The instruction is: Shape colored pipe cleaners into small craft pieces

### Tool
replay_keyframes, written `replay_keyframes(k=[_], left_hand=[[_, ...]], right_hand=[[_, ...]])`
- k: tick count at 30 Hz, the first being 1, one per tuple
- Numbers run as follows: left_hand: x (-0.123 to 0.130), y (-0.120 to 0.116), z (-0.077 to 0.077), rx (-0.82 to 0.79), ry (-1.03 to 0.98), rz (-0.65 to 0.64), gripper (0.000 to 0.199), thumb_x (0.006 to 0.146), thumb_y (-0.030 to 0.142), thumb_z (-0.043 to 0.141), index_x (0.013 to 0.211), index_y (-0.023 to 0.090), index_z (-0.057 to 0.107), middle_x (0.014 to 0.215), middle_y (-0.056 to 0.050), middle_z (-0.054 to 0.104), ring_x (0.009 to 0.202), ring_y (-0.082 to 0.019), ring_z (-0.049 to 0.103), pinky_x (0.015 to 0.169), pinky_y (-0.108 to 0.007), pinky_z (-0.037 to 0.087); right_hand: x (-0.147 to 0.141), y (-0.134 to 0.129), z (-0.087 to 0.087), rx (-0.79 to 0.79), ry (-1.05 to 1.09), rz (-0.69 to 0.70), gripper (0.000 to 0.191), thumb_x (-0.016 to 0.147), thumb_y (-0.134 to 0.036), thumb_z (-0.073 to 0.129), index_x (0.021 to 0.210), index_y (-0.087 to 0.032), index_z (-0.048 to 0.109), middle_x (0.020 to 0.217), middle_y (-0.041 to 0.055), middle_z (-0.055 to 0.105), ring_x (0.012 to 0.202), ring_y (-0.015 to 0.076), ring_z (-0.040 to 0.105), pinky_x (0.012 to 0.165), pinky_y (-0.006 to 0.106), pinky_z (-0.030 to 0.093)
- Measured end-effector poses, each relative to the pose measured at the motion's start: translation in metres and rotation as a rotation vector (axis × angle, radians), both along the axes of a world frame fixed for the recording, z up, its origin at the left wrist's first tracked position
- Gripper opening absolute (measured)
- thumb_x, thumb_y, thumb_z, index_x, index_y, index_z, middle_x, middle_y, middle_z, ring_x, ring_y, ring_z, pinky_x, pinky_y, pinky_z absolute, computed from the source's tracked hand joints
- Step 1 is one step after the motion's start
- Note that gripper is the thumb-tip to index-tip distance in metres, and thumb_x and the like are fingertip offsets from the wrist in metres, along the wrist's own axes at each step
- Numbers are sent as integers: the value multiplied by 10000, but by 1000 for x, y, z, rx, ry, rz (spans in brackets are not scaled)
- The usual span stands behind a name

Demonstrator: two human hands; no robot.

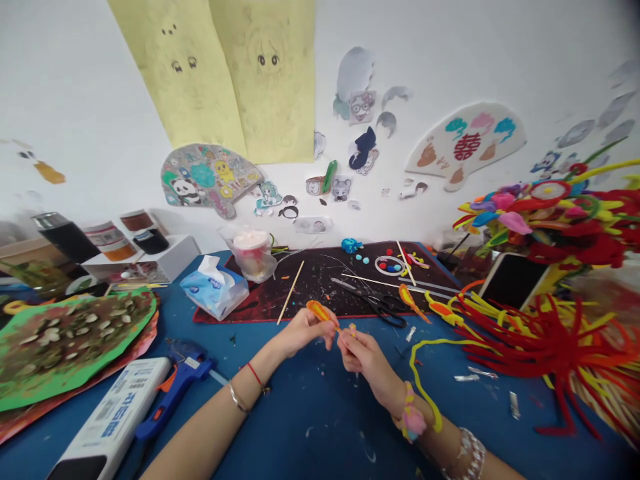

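Above the blue table's front part, my left hand (pixel 306 331) pinches an orange and yellow pipe-cleaner petal (pixel 317 308), a looped shape whose rounded end points up and left. My right hand (pixel 361 351) meets it from the right, fingertips closed on the petal's narrow lower end; a small yellowish tip shows above those fingers. Two similar orange and yellow petals (pixel 411 302) (pixel 443 312) lie beyond my right hand. A loose yellow pipe cleaner (pixel 416 360) curves down beside my right wrist. Black-handled scissors (pixel 384 308) lie opened on the dark mat (pixel 265 310).
At right, red and orange pipe cleaners (pixel 560 353) spread below a propped phone (pixel 515 280) and a pipe-cleaner bouquet (pixel 540 207). At left are a blue glue gun (pixel 175 395), a white box-shaped device (pixel 117 417) and a tissue pack (pixel 213 295). Thin sticks (pixel 291 292) lie on the mat.
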State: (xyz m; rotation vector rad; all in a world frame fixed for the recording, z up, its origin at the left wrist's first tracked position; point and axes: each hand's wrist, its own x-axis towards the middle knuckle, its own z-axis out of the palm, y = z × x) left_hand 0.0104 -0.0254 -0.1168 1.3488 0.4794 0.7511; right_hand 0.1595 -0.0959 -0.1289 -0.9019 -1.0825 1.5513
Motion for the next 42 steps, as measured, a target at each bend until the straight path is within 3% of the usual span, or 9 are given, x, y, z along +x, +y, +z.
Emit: replay_keyframes(k=[3,9,15,18,22,30,35,42], left_hand=[[-3,3,1,-12,-46,73,261,729,330,623,829,100,551,563,-1,572,476,-101,541,517,-222,419],[5,-7,3,-3,25,-13,261,714,317,636,807,80,582,665,-53,617,508,-121,568,536,-253,439],[10,-5,-2,25,83,172,288,773,403,535,748,116,537,577,5,554,480,-85,512,503,-211,390],[10,-4,-3,39,147,172,311,781,427,505,712,123,512,555,19,522,454,-72,470,467,-196,359],[14,-9,-3,78,216,78,332,789,447,473,731,123,516,544,37,478,431,-61,425,441,-190,332],[25,-24,-9,54,262,-21,315,803,429,448,731,126,494,543,44,443,427,-53,399,430,-183,310],[29,-28,-8,74,288,17,286,812,378,432,680,130,485,513,43,453,421,-57,408,438,-185,299],[32,-30,-10,-52,250,33,264,784,356,441,679,123,507,469,46,448,396,-65,410,435,-193,302]], right_hand=[[2,2,1,-19,39,-8,350,748,-450,528,574,-177,394,437,-105,202,380,35,128,393,217,105],[3,5,-2,-55,23,-44,340,746,-463,515,597,-173,420,402,-97,276,347,31,179,383,213,124],[2,3,1,36,-223,30,318,800,-438,431,693,-153,524,486,-46,415,405,69,361,422,223,285],[3,5,3,115,-323,-114,267,793,-416,463,823,-160,536,621,-12,512,511,95,456,501,236,369],[6,9,3,202,-293,-299,293,766,-397,529,960,-180,492,775,22,566,649,129,527,602,251,428],[14,9,0,343,-458,-488,222,781,-395,528,713,-186,494,712,23,540,674,156,526,653,284,436],[15,10,1,339,-427,-516,205,766,-379,550,709,-185,516,705,15,544,680,156,536,667,294,442],[19,14,3,334,-364,-484,254,713,-342,614,890,-183,525,848,47,602,790,174,587,746,314,473]])
